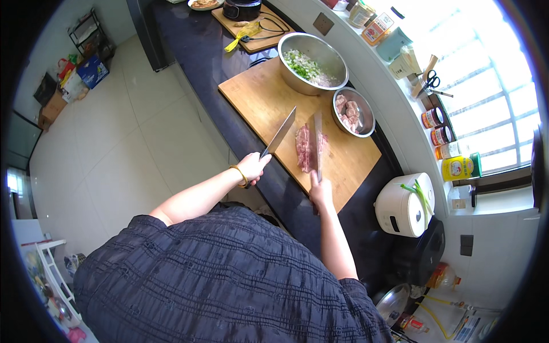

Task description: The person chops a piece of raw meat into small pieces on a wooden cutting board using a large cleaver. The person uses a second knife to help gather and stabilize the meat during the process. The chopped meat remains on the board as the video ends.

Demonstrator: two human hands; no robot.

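My left hand (252,168) is closed around the handle of a kitchen knife (280,132), its blade raised at a slant by the board's near left edge. In my right hand (321,192) is a cleaver (317,143), slightly blurred, its blade over the chopped raw meat (302,150). That pinkish meat lies in a flattened strip on the wooden cutting board (350,168), partly hidden by the cleaver. Just beyond it, a small metal bowl (370,117) holds raw meat chunks (347,112). A larger metal bowl (334,50) contains chopped green onion and whitish bits (304,66).
A white rice cooker (398,207) with green onion stalks (423,197) on its lid stands right of the board. Farther back lies a second board (266,41) with a black cord and dark appliance (242,10). Jars (441,135) line the windowsill.
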